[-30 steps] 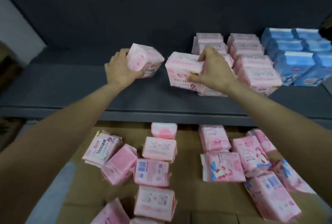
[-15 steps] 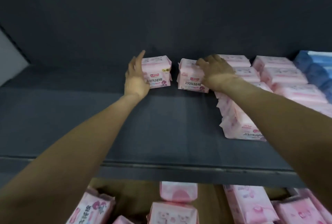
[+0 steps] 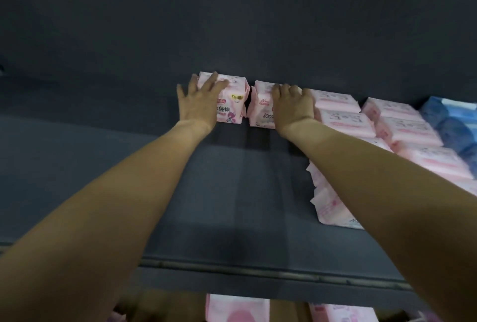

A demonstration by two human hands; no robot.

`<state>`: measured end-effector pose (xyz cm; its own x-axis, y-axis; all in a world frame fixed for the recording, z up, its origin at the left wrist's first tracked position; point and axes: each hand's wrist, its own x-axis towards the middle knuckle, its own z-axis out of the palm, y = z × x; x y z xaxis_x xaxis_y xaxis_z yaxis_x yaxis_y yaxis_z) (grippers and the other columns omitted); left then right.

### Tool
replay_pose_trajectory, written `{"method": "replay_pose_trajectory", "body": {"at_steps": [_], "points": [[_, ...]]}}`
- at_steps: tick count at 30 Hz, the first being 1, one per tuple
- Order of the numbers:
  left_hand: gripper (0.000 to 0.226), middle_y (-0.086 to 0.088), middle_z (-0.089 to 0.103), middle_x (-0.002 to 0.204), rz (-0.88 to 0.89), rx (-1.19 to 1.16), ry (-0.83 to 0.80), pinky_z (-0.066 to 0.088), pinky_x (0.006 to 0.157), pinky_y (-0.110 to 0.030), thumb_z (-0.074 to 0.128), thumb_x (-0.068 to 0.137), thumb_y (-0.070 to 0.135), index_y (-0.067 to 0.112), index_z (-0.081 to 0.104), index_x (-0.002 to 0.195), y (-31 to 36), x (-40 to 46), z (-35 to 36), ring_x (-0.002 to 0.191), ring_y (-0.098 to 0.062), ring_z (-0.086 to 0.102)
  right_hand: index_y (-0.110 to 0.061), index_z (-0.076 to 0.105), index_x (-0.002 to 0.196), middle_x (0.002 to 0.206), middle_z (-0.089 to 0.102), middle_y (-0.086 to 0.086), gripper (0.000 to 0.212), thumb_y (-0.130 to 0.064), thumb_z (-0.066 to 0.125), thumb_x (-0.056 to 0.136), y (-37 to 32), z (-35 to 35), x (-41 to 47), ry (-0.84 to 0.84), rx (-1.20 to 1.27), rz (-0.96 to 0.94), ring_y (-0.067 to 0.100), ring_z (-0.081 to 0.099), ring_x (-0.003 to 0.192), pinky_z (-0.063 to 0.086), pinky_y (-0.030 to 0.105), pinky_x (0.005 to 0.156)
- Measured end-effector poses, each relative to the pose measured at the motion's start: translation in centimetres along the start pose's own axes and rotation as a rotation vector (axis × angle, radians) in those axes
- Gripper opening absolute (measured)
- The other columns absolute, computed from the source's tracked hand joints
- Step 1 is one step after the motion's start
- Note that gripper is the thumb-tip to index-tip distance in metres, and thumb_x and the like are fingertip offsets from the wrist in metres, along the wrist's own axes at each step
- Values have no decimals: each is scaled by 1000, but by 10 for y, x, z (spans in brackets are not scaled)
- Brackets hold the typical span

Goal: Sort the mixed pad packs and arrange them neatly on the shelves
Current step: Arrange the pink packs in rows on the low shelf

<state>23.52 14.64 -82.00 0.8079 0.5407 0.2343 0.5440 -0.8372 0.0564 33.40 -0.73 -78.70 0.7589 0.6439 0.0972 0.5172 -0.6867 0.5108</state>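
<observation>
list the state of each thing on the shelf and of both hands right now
left hand: open, fingers spread flat on the left pink pack
right hand: fingers curled over the right pink pack
left pink pack: upright at the shelf back
right pink pack: upright, beside the left pack, a narrow gap between
pink rows: lying in ordered rows
blue packs: stacked at far right

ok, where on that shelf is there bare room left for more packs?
Bare shelf runs left of the left hand and its pink pack, and forward between both forearms to the front lip. Only a narrow gap separates that pack from the one under the right hand. Crowded: rows of pink packs, then blue packs, fill the right side.
</observation>
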Motion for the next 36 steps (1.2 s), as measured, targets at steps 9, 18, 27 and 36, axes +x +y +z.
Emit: {"method": "replay_pose_trajectory", "body": {"at_steps": [9,18,27,36], "points": [[71,-3,40,148,133,-196,63,25,109,-42,57,88,27,24,22,150,27,-76,-57,138,-27,29,-8,48,132,135,47,10,45,-30,47,93,27,-50,-132,246,443,-260,29,40,126,31,42,105],[17,20,62,74,259,-413,-255,51,73,-27,58,87,42,34,67,98,50,-311,-134,76,-3,63,-16,67,81,74,69,6,24,-29,48,86,48,-23,-356,94,679,-341,30,64,63,43,28,52],[42,7,63,109,355,-270,-557,39,78,-29,52,84,51,26,61,116,36,-487,-112,103,-19,57,-26,59,108,102,68,-2,36,-45,40,83,44,32,-509,-280,702,-901,20,65,88,55,38,77],[96,-12,43,129,65,-280,-569,45,91,-48,52,55,77,22,41,133,5,-575,-94,112,-33,45,-17,51,131,127,53,15,72,-48,71,70,-22,26,-536,-49,675,-865,33,51,111,47,43,88]]}}
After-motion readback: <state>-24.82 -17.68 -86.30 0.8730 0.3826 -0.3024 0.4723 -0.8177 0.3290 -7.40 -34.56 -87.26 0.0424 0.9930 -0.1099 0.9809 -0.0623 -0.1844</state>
